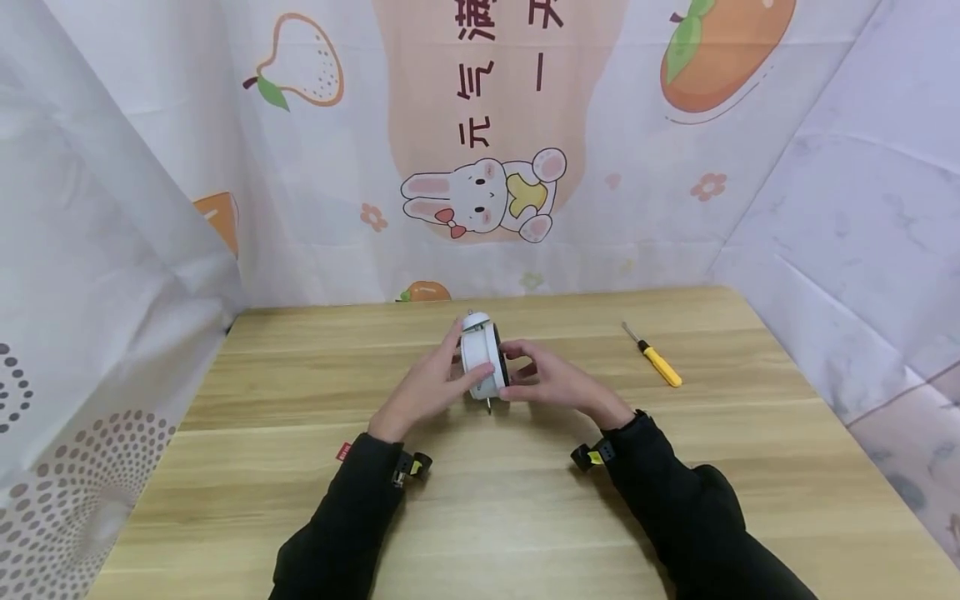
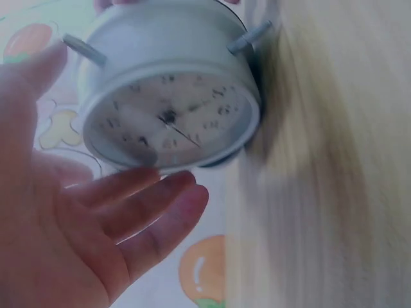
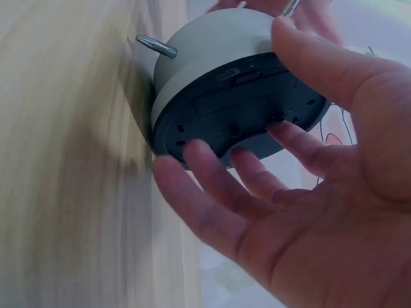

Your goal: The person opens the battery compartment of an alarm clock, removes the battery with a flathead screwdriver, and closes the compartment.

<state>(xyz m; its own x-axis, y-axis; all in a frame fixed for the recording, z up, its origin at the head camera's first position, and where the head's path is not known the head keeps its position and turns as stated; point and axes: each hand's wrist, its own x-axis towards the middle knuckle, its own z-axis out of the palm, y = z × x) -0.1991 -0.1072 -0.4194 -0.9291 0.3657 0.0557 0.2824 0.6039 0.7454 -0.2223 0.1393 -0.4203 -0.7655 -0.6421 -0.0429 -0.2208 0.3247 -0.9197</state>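
Note:
A white twin-legged alarm clock (image 1: 474,346) is held on its side between both hands, its legs toward the person and its domed top facing away. My left hand (image 1: 429,385) grips it from the left, thumb across the casing and fingers by the face. In the left wrist view, the dial (image 2: 170,119) shows numerals and hands under a clear cover. From the right, my right hand (image 1: 555,379) holds the clock with its thumb on the casing's edge. Its bent fingers (image 3: 215,183) are at the black back (image 3: 244,102), the index fingertip at a small knob.
A screwdriver (image 1: 662,363) with a yellow and black handle lies on the wooden table (image 1: 750,467), right of the hands. Behind the table hangs a printed cloth (image 1: 315,192); more white cloth (image 1: 112,208) hangs at the left.

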